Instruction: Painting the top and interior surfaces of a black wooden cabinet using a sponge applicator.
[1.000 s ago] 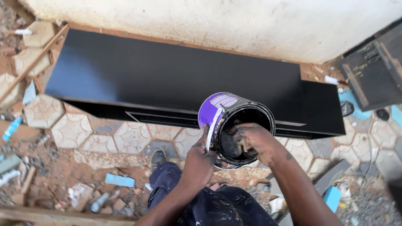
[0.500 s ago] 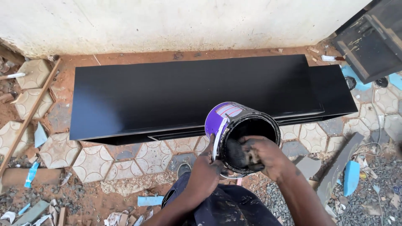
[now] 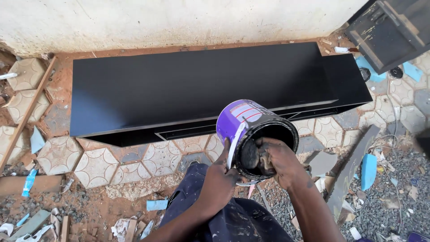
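A purple paint can (image 3: 244, 121) with a black-smeared rim is tilted toward me, its mouth facing me. My left hand (image 3: 221, 177) grips the can's side from below, near its white handle. My right hand (image 3: 275, 161), smeared with black, reaches inside the can's mouth; its fingers are closed around something dark that I cannot make out. Just beyond the can lies a long black painted cabinet (image 3: 197, 85) on the paved ground.
A pale plastered wall (image 3: 179, 20) runs behind the cabinet. Another dark wooden piece (image 3: 389, 31) lies at the top right. Hexagonal pavers (image 3: 125, 163), wood strips, blue scraps and gravel litter the ground. My paint-stained dark trousers (image 3: 233, 219) are below.
The view has shifted so the cabinet sits more centred and lower. The can stays tilted in my left hand and my right hand remains inside its mouth.
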